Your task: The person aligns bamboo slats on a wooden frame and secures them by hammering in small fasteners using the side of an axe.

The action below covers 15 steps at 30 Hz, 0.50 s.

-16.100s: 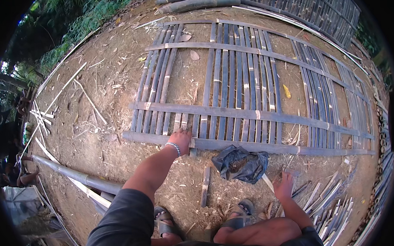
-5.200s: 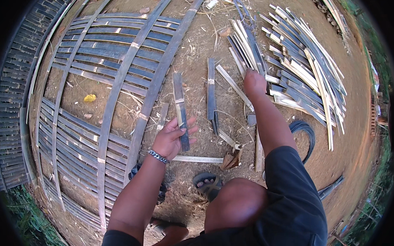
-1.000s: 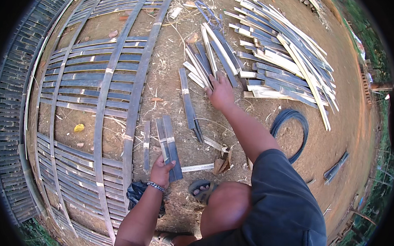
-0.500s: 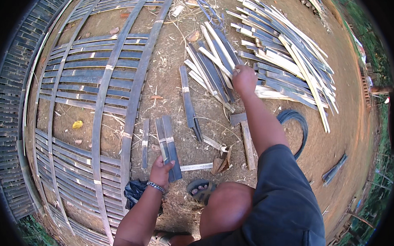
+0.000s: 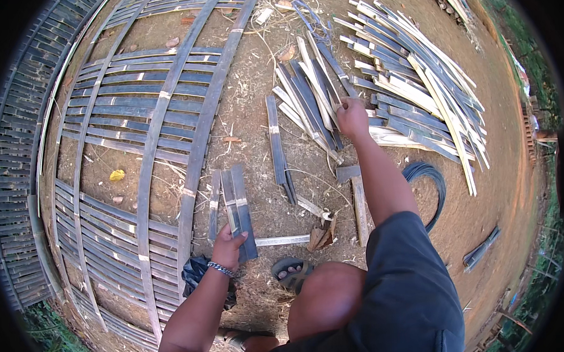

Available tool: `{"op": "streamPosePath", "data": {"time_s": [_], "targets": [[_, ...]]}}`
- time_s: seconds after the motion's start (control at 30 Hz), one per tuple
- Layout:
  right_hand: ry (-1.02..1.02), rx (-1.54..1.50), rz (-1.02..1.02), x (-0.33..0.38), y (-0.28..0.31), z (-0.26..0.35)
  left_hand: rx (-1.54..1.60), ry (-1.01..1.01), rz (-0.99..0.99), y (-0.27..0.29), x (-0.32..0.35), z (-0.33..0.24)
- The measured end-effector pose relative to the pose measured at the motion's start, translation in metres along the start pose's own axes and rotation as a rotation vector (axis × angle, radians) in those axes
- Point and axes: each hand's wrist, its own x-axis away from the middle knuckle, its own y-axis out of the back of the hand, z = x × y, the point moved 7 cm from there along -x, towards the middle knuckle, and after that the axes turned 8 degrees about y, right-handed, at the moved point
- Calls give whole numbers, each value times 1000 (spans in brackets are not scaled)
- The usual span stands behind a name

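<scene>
My left hand (image 5: 227, 245) is closed around short dark bamboo strips (image 5: 237, 196), held side by side with the thumb across them. Further off to the right, my right hand (image 5: 353, 120) has its fingers closed at the near end of a pale-edged bamboo strip (image 5: 323, 66) in a small pile of split strips (image 5: 305, 101). The fingertips are partly hidden. Beside the left hand's strips, another short dark strip (image 5: 214, 206) lies on the ground. A longer dark strip (image 5: 275, 142) lies between my hands.
A slatted bamboo frame (image 5: 146, 174) covers the left ground. To the right are a big heap of strips (image 5: 415, 90), a coil of dark wire (image 5: 441, 195) and a hammer (image 5: 359, 210). A black plastic bag (image 5: 195, 273) lies by my left forearm, near my sandalled foot (image 5: 291, 272).
The whole view has shifted slightly, so things sit a little further right and lower. Both hands keep nearly the same places and grips.
</scene>
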Motion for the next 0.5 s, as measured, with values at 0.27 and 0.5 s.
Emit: {"op": "streamPosePath", "data": {"time_s": [0.27,0.5], "targets": [[-258,45,-54,-36,47,-15,6,21,-13,2,1,0],[-359,353,136,-41,16,-18,10,0,26,-18,7,-11]]}}
